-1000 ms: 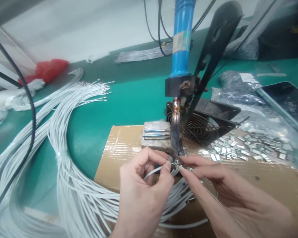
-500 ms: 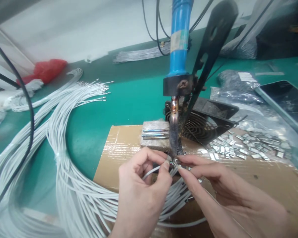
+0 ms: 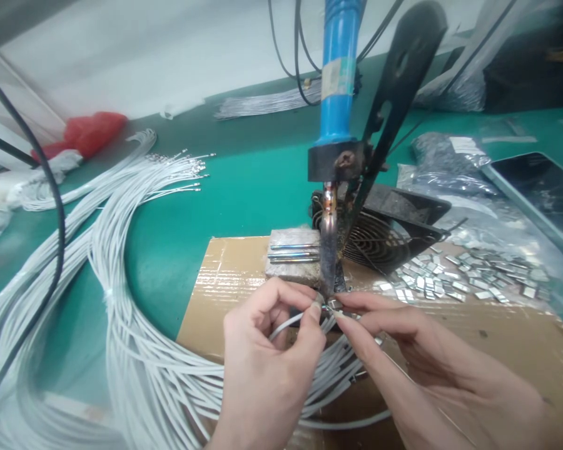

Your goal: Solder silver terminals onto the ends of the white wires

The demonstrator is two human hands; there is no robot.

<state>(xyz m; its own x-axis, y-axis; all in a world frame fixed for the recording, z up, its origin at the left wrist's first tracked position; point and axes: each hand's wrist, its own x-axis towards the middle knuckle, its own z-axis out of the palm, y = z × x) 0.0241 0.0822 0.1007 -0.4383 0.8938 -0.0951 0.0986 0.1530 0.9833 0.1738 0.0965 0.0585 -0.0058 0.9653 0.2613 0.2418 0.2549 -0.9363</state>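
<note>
My left hand (image 3: 267,350) pinches the end of a white wire (image 3: 288,323) between thumb and forefinger. My right hand (image 3: 417,356) pinches a small metal terminal (image 3: 334,307) against that wire end. Both meet right under the tip of a soldering iron (image 3: 329,250) with a blue handle (image 3: 340,69), fixed upright on a black stand (image 3: 394,81). The hands rest over a taped cardboard sheet (image 3: 225,281).
A big bundle of white wires (image 3: 117,250) loops across the green table (image 3: 244,181) on the left. Behind the iron lie a grey block with metal rods (image 3: 291,256) and a black fan (image 3: 385,231). Several small metal terminals (image 3: 455,275) lie scattered at right. A red bag (image 3: 91,132) sits far left.
The view has shifted slightly; both hands stay pinched together under the iron's tip, almost unmoved.
</note>
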